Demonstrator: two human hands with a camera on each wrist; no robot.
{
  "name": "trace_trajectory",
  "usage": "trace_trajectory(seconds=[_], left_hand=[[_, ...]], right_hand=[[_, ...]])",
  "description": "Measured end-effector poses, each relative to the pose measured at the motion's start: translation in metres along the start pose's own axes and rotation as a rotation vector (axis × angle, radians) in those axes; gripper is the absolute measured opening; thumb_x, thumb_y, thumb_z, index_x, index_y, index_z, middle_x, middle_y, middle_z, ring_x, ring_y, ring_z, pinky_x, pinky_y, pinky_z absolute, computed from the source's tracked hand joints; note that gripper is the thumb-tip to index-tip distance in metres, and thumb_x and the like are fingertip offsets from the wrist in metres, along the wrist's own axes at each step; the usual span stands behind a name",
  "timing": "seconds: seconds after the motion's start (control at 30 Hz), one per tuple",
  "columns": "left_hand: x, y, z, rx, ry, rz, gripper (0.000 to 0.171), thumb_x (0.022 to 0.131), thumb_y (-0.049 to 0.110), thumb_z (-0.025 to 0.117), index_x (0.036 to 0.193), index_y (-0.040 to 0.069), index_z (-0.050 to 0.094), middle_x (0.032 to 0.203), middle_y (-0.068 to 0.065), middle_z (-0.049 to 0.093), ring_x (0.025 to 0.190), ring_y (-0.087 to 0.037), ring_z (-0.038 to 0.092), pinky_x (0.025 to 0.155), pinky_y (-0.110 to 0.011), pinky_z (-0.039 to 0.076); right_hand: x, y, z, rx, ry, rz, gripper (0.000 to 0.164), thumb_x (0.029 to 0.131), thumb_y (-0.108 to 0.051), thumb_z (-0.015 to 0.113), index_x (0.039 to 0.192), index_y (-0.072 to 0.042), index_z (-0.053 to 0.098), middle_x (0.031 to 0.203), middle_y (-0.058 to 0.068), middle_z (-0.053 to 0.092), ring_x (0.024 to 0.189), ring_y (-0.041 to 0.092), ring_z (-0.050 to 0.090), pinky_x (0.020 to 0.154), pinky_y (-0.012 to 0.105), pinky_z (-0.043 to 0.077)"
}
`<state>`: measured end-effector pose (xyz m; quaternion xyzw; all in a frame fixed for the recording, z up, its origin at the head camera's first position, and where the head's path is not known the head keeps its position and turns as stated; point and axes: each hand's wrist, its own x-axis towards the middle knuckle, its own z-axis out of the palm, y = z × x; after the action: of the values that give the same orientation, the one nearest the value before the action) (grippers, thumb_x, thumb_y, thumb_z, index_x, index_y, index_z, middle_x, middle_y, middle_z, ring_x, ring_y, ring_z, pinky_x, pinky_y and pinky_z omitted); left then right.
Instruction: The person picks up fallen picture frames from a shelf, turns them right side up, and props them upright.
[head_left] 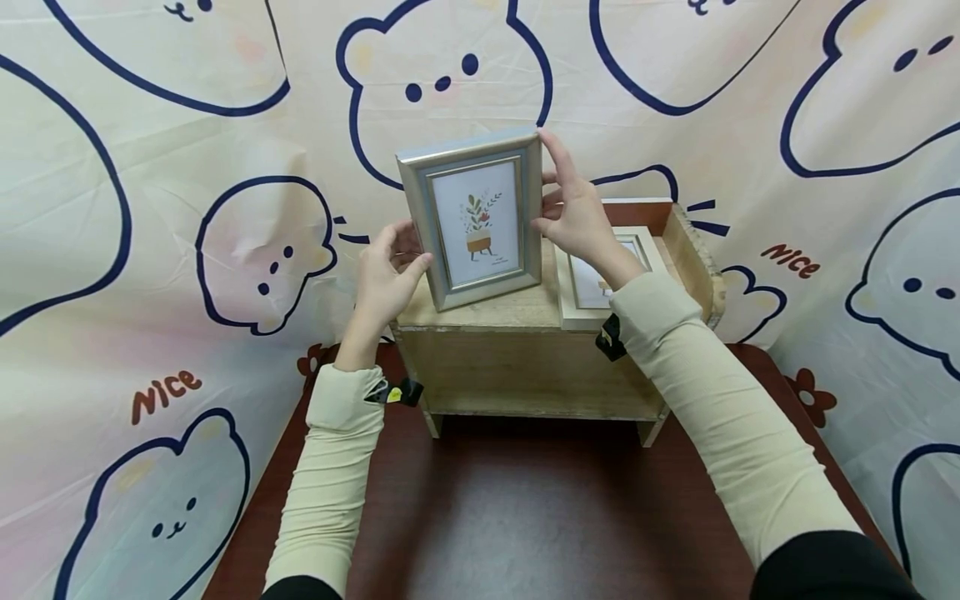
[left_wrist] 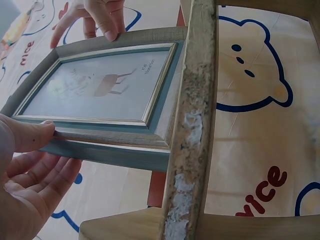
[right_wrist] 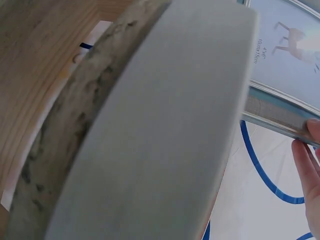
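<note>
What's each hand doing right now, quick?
Left hand: closed, holding the plant-picture frame by its left edge.
Right hand: closed, holding the same frame by its right edge.

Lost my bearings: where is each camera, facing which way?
Head: worn on head, facing forward and down at the silver frame; left hand, right hand, sleeves show.
Left wrist: worn there, facing the silver frame; both hands show.
Right wrist: worn there, facing wooden edge and silver frame; right hand partly shows.
Wrist views share the silver frame and right hand.
</note>
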<state>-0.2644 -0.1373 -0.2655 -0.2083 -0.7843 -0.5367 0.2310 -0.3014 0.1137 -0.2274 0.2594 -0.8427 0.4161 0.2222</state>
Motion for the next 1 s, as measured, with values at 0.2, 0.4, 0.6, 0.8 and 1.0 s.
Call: trace_trajectory(seconds=[0.2,0.4,0.6,0.8,1.0], left_hand=[[-0.002,-0.008,0.000,0.012,0.018,0.055,0.038,0.080,-0.007,0.062,0.117,-0.010,0.050,0.099,-0.021,0.058,0.088,-0.025,0.057,0.079,-0.027,0.049],[-0.007,-0.005,0.003,-0.006,0.034,0.122,0.039,0.078,-0.009,0.064,0.114,-0.012,0.051,0.096,-0.022,0.059,0.086,-0.026,0.058,0.075,-0.024,0.049],[-0.017,0.023,0.007,-0.007,0.054,0.166,0.037,0.077,-0.013,0.062,0.112,-0.017,0.050,0.094,-0.029,0.057,0.084,-0.037,0.057,0.075,-0.040,0.050],[-0.023,0.036,0.010,0.005,0.082,0.174,0.036,0.077,-0.015,0.061,0.110,-0.020,0.049,0.094,-0.033,0.055,0.082,-0.042,0.056,0.075,-0.047,0.049],[-0.023,0.033,0.011,-0.001,0.092,0.173,0.036,0.077,-0.015,0.060,0.111,-0.020,0.049,0.094,-0.033,0.055,0.083,-0.042,0.056,0.075,-0.047,0.048]], right_hand=[[0.003,0.000,0.001,-0.004,-0.013,-0.003,0.098,0.074,0.014,0.062,0.145,-0.030,0.012,0.114,0.014,0.058,0.086,0.024,0.063,0.073,0.032,0.053],[0.006,0.004,0.003,-0.010,0.011,-0.007,0.096,0.074,0.016,0.060,0.145,-0.028,0.012,0.116,0.014,0.058,0.088,0.025,0.063,0.074,0.030,0.053],[0.008,0.006,0.003,-0.019,0.030,-0.014,0.093,0.076,0.015,0.058,0.145,-0.027,0.012,0.116,0.015,0.058,0.091,0.026,0.063,0.075,0.032,0.053],[0.010,-0.003,0.004,0.100,0.134,-0.036,0.069,0.083,-0.005,0.061,0.142,-0.017,0.028,0.117,0.012,0.053,0.097,0.020,0.058,0.079,0.031,0.051],[0.015,-0.032,0.012,0.221,0.293,0.175,0.069,0.081,-0.036,0.064,0.139,-0.012,0.034,0.114,0.008,0.051,0.095,0.015,0.052,0.077,0.024,0.045]])
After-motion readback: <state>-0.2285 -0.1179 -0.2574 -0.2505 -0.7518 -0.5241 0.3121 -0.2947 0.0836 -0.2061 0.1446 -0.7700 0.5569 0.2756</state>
